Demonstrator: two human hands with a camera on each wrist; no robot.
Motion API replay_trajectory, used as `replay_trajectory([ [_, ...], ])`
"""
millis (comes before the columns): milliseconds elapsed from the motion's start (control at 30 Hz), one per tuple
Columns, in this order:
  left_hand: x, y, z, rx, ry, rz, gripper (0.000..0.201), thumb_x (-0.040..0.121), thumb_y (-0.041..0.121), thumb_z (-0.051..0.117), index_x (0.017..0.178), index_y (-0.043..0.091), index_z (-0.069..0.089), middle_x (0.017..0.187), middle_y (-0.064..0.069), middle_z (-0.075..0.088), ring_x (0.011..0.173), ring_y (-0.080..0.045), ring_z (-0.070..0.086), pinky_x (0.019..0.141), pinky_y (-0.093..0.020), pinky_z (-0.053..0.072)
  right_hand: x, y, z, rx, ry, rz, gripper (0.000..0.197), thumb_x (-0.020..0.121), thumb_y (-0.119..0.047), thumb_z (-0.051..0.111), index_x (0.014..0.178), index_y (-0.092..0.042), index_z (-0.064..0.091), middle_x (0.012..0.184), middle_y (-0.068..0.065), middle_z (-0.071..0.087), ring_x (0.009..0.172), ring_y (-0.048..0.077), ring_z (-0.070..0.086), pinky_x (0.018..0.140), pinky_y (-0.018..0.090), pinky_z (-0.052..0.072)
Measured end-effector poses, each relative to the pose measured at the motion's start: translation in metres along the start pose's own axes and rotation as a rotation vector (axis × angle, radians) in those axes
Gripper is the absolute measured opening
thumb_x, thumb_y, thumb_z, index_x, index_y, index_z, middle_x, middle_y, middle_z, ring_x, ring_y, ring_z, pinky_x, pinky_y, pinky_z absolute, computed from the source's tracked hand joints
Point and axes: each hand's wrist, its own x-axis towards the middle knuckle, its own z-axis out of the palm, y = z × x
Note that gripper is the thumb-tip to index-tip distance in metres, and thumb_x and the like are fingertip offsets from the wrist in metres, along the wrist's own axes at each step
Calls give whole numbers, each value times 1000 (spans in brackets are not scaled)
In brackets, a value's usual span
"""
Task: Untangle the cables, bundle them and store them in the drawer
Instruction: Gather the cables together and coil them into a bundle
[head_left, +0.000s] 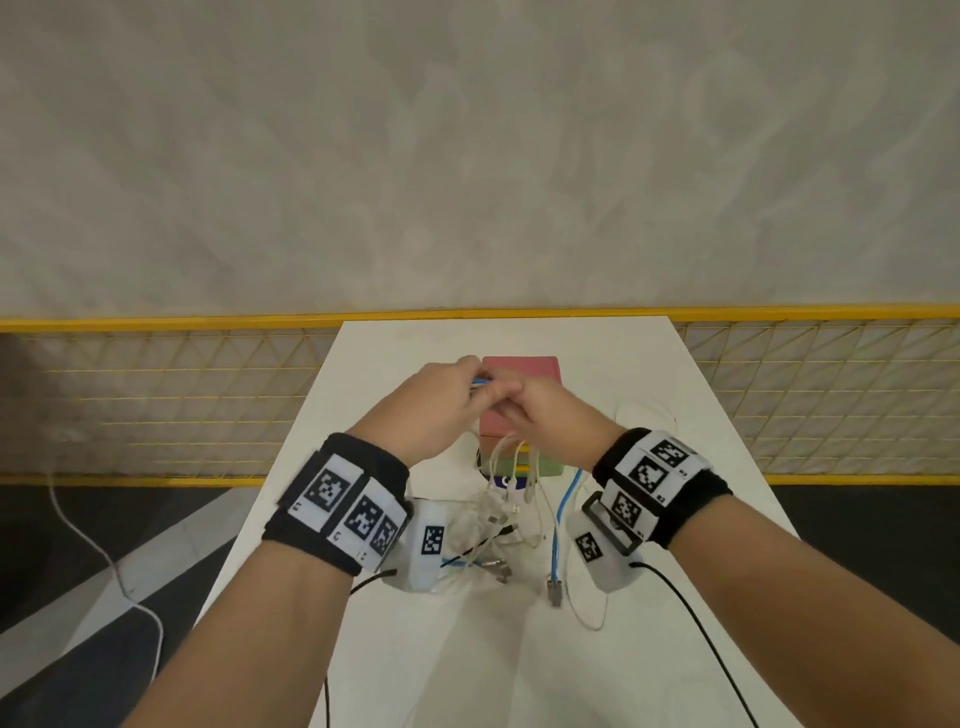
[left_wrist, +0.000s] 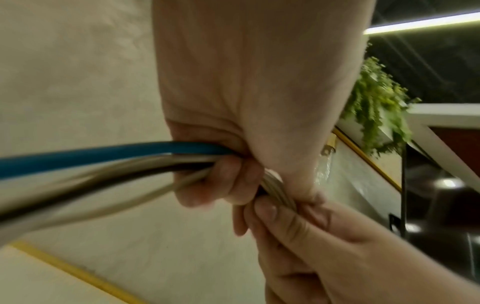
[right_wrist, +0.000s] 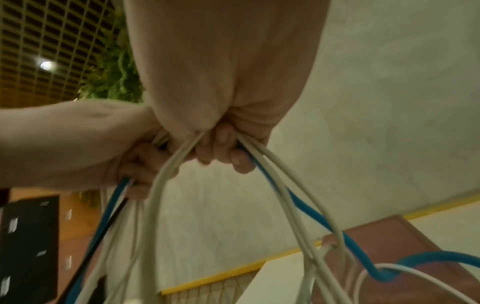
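Observation:
Both hands meet above the small stacked drawer box (head_left: 520, 368), which has a pink top and a green layer. My left hand (head_left: 445, 402) grips a bundle of cables in its fist (left_wrist: 228, 181): a blue cable (left_wrist: 103, 153), white ones and a black one. My right hand (head_left: 543, 415) touches the left and grips the same bundle (right_wrist: 223, 148); white cables (right_wrist: 166, 185) and the blue cable (right_wrist: 311, 211) hang from it in loops. Loose ends and plugs (head_left: 555, 592) trail on the white table (head_left: 395, 364). Whether any drawer is open is hidden.
The narrow table runs away from me, with a yellow mesh railing (head_left: 182, 395) at its far end and both sides. A thin white cable loop (head_left: 587, 613) lies near the right wrist. A separate white cord (head_left: 104, 561) runs over the dark floor at the left.

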Motion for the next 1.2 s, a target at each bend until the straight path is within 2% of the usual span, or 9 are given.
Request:
replay_trajectory([
  [167,4,2,-13,27,106,-1,58,94,54,47,77,-1,57,61,-5,48,54,-17,41,53,-28,32,-11,5,-19,59,60,17,11,96,-16,48,105,-14,42,80,5,58,62,20,53,60,27,45],
  [333,8,8,-22,-265,429,-23,40,98,44,48,70,17,56,69,-13,59,64,-23,53,63,-32,43,-33,48,-15,-44,62,100,17,100,-19,35,111,-7,40,87,7,62,77,26,60,71,38,49],
  [433,12,19,-29,-374,543,-85,42,98,45,46,66,19,52,58,1,52,52,-11,45,50,-17,35,-40,63,-5,-49,38,139,16,101,-18,33,108,-5,39,83,12,59,72,27,56,68,36,46],
  [533,15,25,-46,-521,647,-133,46,98,48,45,61,20,51,52,7,44,48,-13,42,51,-29,35,-58,89,10,-129,-38,193,6,101,-23,32,101,-19,36,76,4,55,62,16,51,61,28,41],
  [600,15,28,-52,-529,635,-129,46,98,47,45,61,21,51,51,8,44,47,-12,42,50,-29,34,-69,102,16,-125,-56,235,6,102,-25,31,103,-29,34,79,-4,53,64,10,50,64,23,40],
  [700,12,34,-46,-525,619,-118,46,98,47,45,61,21,51,50,10,43,48,-10,42,50,-27,33,-71,109,18,-192,-43,258,24,100,-32,35,116,-19,46,99,-4,51,83,17,56,79,29,44],
  [800,14,26,-51,-577,644,-161,47,97,51,45,60,22,51,49,11,42,49,-12,40,55,-31,34,-70,100,15,-121,62,151,24,98,-26,46,121,-21,50,107,-5,45,89,10,53,81,17,42],
  [1000,14,8,-73,-606,725,-200,48,96,54,45,61,21,51,48,9,43,49,-15,39,63,-37,35,-86,91,13,57,112,180,43,99,-19,45,92,-62,44,82,-13,49,61,5,57,60,17,48],
  [1200,14,8,-68,-613,677,-199,48,93,59,44,60,24,50,38,13,41,48,-14,36,59,-35,31,-93,99,19,-152,66,336,17,100,-41,25,100,-41,42,56,-5,41,49,11,40,56,36,41],
])
